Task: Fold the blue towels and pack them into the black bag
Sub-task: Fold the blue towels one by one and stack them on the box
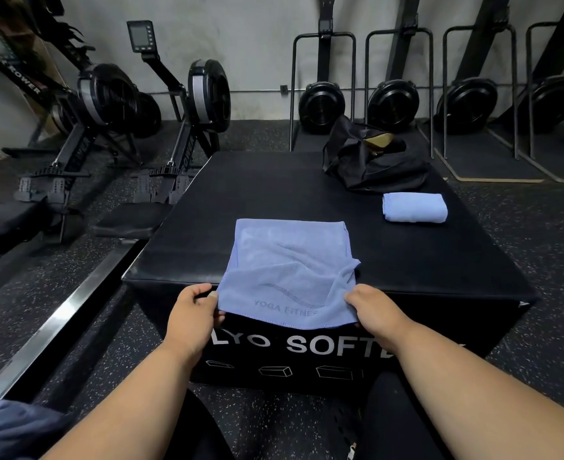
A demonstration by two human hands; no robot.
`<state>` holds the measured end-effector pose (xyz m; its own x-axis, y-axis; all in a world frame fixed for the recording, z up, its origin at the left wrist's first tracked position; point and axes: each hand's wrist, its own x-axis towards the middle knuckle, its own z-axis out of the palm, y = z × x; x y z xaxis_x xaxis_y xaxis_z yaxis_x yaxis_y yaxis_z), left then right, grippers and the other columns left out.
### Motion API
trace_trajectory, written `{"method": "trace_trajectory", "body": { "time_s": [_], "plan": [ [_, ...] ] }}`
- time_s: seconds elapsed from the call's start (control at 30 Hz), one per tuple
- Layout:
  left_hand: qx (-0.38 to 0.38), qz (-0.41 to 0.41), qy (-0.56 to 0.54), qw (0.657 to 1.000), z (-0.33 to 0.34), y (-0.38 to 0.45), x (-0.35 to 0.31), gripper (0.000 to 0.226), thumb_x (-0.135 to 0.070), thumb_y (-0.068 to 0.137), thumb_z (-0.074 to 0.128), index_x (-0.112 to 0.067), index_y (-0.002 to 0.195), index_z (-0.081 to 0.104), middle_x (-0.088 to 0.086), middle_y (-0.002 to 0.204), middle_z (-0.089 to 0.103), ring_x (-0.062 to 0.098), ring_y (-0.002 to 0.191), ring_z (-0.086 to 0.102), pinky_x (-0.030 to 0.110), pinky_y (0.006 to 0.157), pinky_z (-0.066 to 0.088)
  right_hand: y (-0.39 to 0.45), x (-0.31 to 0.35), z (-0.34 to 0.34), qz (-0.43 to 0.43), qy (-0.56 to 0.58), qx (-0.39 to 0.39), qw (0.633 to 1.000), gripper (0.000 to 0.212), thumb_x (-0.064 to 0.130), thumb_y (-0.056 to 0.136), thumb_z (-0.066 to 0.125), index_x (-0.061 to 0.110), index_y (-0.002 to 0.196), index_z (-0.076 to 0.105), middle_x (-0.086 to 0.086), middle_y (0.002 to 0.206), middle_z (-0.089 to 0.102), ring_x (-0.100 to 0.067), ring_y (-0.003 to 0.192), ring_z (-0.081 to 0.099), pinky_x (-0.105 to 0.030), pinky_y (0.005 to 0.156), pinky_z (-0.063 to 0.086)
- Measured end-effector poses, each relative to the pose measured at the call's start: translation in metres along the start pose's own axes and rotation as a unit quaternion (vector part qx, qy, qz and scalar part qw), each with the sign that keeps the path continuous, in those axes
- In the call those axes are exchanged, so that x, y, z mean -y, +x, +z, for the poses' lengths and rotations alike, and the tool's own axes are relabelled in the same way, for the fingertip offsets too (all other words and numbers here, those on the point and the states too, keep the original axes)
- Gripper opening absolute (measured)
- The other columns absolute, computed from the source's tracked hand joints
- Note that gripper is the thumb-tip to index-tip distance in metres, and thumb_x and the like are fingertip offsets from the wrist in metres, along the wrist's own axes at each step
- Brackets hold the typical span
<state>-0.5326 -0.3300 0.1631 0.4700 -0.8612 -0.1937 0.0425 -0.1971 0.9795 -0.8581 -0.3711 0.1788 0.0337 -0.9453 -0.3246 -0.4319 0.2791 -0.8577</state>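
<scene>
A blue towel (285, 270) printed "YOGA FITNESS" lies partly spread on the black soft box (274, 200), its near edge hanging over the box's front. My left hand (192, 313) pinches the towel's near left corner. My right hand (371, 310) grips the near right corner, where the cloth bunches up. A second blue towel (414, 207), folded into a small rectangle, rests on the box at the right. Behind it sits the black bag (370, 161), slumped and open at the far right of the box top.
Rowing machines (114, 104) stand on the speckled floor at the left, their rails (51, 327) running beside the box. More rowers stored upright (393, 104) line the back wall. My dark-clothed legs (400, 419) are below the box front. A blue-grey cloth (12, 429) lies at bottom left.
</scene>
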Motion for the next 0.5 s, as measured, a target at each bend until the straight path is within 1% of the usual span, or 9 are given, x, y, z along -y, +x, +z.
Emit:
{"method": "trace_trajectory", "body": {
  "time_s": [0.07,0.1,0.17,0.23,0.27,0.3,0.4,0.43,0.5],
  "plan": [
    [0.0,0.005,0.013,1.0,-0.002,0.003,0.004,0.017,-0.016,0.103,0.063,-0.018,0.12,0.06,0.009,0.087,0.076,0.015,0.069,0.068,0.036,0.075,0.06,0.0,-0.004,-0.002,-0.007,0.026,-0.014,1.0,0.039,0.024,0.101,0.062,0.019,0.071,0.039,0.005,0.064,0.037,-0.011,0.057,0.033,-0.026,0.055,0.03],
    [0.005,0.007,0.022,1.0,-0.002,0.003,0.006,0.019,-0.019,0.102,0.064,-0.019,0.121,0.061,0.011,0.09,0.076,0.016,0.071,0.07,0.04,0.08,0.062,0.0,-0.005,-0.003,-0.013,0.039,-0.015,0.999,0.04,0.027,0.101,0.065,0.019,0.07,0.04,0.006,0.061,0.037,-0.011,0.055,0.033,-0.024,0.052,0.029],
    [0.024,-0.001,0.025,0.999,-0.004,0.004,0.011,0.027,-0.023,0.098,0.072,-0.019,0.123,0.062,0.012,0.094,0.077,0.019,0.08,0.075,0.043,0.087,0.062,0.0,-0.006,-0.004,-0.02,0.058,-0.017,0.998,0.038,0.03,0.1,0.069,0.015,0.072,0.048,0.004,0.061,0.042,-0.011,0.054,0.037,-0.023,0.051,0.034],
    [0.053,-0.022,0.027,0.998,-0.004,0.005,0.015,0.043,-0.025,0.086,0.084,-0.021,0.123,0.061,0.008,0.096,0.08,0.026,0.092,0.078,0.044,0.091,0.061,-0.001,-0.005,-0.004,-0.023,0.07,-0.029,0.997,0.037,0.032,0.099,0.071,0.012,0.072,0.055,0.003,0.06,0.052,-0.01,0.052,0.046,-0.019,0.052,0.042],
    [0.064,-0.031,0.039,0.997,-0.004,0.005,0.019,0.049,-0.024,0.08,0.088,-0.021,0.121,0.061,0.006,0.096,0.081,0.029,0.095,0.077,0.044,0.093,0.06,0.0,-0.005,-0.004,-0.023,0.073,-0.036,0.996,0.038,0.033,0.098,0.072,0.012,0.07,0.057,0.002,0.06,0.056,-0.01,0.053,0.05,-0.019,0.054,0.045],
    [0.072,-0.042,0.053,0.995,-0.003,0.005,0.022,0.052,-0.02,0.077,0.091,-0.019,0.121,0.062,0.005,0.094,0.081,0.029,0.096,0.077,0.042,0.091,0.06,0.0,-0.005,-0.004,-0.024,0.077,-0.042,0.996,0.04,0.035,0.098,0.073,0.012,0.068,0.058,0.002,0.06,0.059,-0.011,0.054,0.052,-0.021,0.056,0.046],
    [0.074,-0.065,0.079,0.992,0.003,0.003,0.03,0.049,-0.013,0.08,0.091,-0.016,0.121,0.063,0.001,0.093,0.08,0.017,0.09,0.075,0.029,0.076,0.055,-0.001,-0.003,-0.003,-0.027,0.082,-0.052,0.995,0.044,0.037,0.096,0.075,0.015,0.062,0.056,0.001,0.059,0.061,-0.013,0.054,0.052,-0.022,0.056,0.045],
    [0.07,-0.065,0.09,0.991,0.005,0.002,0.03,0.051,-0.013,0.081,0.09,-0.016,0.122,0.061,0.0,0.096,0.079,0.015,0.09,0.074,0.028,0.073,0.053,-0.001,-0.002,-0.003,-0.026,0.083,-0.054,0.995,0.045,0.037,0.096,0.075,0.015,0.061,0.055,0.001,0.058,0.06,-0.013,0.053,0.051,-0.021,0.055,0.044],
    [0.056,-0.061,0.102,0.991,0.007,0.005,0.035,0.06,-0.011,0.08,0.09,-0.018,0.127,0.054,0.002,0.111,0.074,0.014,0.093,0.071,0.027,0.071,0.051,-0.001,0.0,-0.002,-0.031,0.089,-0.061,0.994,0.047,0.038,0.096,0.075,0.015,0.061,0.054,0.001,0.058,0.058,-0.012,0.052,0.05,-0.019,0.051,0.043]
  ]
}}
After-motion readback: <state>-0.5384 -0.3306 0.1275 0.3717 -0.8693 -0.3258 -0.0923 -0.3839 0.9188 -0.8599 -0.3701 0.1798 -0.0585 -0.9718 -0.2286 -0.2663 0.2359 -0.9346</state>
